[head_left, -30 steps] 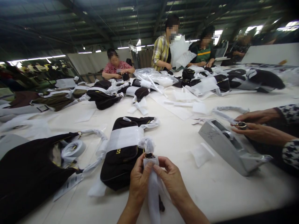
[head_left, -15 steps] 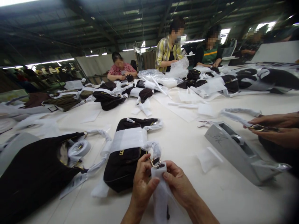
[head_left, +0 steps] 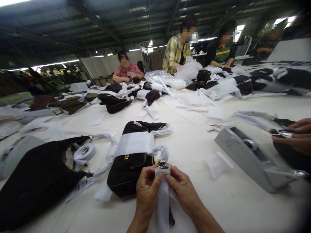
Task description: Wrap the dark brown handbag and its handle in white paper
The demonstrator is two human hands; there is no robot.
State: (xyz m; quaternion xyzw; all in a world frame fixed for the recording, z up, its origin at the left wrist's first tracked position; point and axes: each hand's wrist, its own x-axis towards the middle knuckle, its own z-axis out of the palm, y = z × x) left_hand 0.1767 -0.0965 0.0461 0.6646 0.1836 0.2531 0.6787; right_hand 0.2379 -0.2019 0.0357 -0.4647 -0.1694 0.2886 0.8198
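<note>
My left hand (head_left: 146, 191) and my right hand (head_left: 182, 190) pinch a strip of white foam wrap (head_left: 162, 197) around a bag strap, just below a gold metal ring (head_left: 161, 163). Both hands are closed on the wrap. The strap leads from a small black handbag (head_left: 130, 160) lying in front of me, with a white foam band across its middle and its handle wrapped in white. The strap's dark end shows below the wrap near my wrists.
A large dark bag (head_left: 36, 178) lies at the left. A grey tape dispenser (head_left: 247, 158) stands at the right, beside a co-worker's hands (head_left: 295, 136) holding a ringed strap. Foam sheets and wrapped bags cover the far table (head_left: 218, 200), where several people work.
My hands have shifted slightly up the strap and smoothed the white wrap closer to the ring. The co-worker's hands have drawn back to the right. The camera has tilted a little.
</note>
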